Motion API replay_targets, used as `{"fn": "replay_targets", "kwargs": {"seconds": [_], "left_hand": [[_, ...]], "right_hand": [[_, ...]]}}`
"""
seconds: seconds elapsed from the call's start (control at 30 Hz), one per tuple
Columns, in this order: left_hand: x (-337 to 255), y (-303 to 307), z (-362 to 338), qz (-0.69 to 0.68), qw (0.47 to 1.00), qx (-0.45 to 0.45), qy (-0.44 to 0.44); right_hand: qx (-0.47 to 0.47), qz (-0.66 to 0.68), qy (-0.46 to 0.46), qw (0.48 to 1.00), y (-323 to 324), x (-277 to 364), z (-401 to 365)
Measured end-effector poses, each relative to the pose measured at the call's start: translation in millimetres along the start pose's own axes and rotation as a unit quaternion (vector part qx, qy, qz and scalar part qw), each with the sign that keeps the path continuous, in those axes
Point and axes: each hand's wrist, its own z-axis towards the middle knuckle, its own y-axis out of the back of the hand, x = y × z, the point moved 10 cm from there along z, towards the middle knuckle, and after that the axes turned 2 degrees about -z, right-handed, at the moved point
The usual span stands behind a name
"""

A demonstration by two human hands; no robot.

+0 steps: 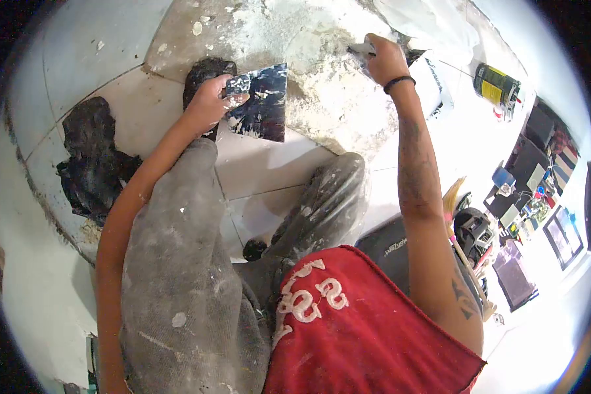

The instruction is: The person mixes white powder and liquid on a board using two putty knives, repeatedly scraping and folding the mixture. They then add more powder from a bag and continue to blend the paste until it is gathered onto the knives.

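L hand: person's L hand point(210, 104), clamped on one side of dark plate point(268, 108); thumb across near face, prob. so most of the white-smeared face is unobstructed.
R hand: R hand point(387, 60), fingers closed on small flat tool point(360, 48); grip hides most of handle, blade end twd. rough pale patch point(331, 98), presumably for short, controlled reach.
Dark plate: btwn. L hand & patch, near black shoe point(207, 71); held close to patch, likely to shorten travel btwn. hands.
Small flat tool: in R hand, over/at far part of patch; contact can't be told.
Legs: knees bent, grey trousers point(177, 262) w/ pale specks; posture likely brings both arms within reach.
Black bag point(92, 154): crumpled, L side, apart from L hand.
Can point(497, 85): yellow/dark label, beyond R hand on R side, prob. out of arm's path.
Broom point(454, 197): R side, near R arm, amid assorted gear.
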Motion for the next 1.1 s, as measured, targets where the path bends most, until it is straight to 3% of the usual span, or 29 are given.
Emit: {"fn": "replay_targets", "kwargs": {"seconds": [0.07, 0.17, 0.37, 0.43, 0.6, 0.7, 0.77, 0.83, 0.87, 0.97, 1.03, 1.1], "left_hand": [[-7, 0, -3, -0.032, 0.999, -0.001, 0.006], [-12, 0, -1, 0.022, 0.999, 0.01, -0.026], [-5, -4, -2, -0.029, 0.999, 0.012, 0.004], [3, -4, -1, -0.049, 0.998, 0.014, 0.045], [-4, -3, 0, -0.048, 0.999, 0.026, -0.002], [-7, -5, 0, -0.039, 0.998, 0.037, -0.017], [-16, -3, -2, -0.042, 0.999, 0.019, -0.008], [-5, -1, -1, -0.057, 0.998, 0.004, -0.01], [-1, -3, 1, -0.089, 0.996, 0.01, -0.011], [-5, -5, -1, -0.044, 0.998, 0.041, 0.013], [-11, -4, -2, -0.018, 1.0, 0.023, -0.007], [-20, -2, -5, -0.019, 1.0, 0.004, 0.001]], "right_hand": [[0.025, 0.006, -0.002, 1.0, 8, 12, -13], [-0.017, 0.003, -0.005, 1.0, 23, 28, -36], [0.0, -0.097, 0.043, 0.994, -42, 66, -72], [0.017, -0.059, 0.039, 0.997, -38, 68, -76], [-0.047, -0.035, 0.06, 0.997, 0, 45, -58], [-0.05, -0.06, 0.074, 0.994, -31, 53, -63], [0.01, -0.098, 0.077, 0.992, -43, 67, -71], [-0.004, -0.001, 0.088, 0.996, -38, 47, -67], [0.014, -0.031, 0.066, 0.997, -28, 46, -62], [0.005, -0.018, 0.024, 1.0, -10, 43, -48], [-0.044, -0.055, 0.049, 0.996, -45, 42, -62], [0.062, -0.051, 0.061, 0.995, -45, 55, -72]]}}
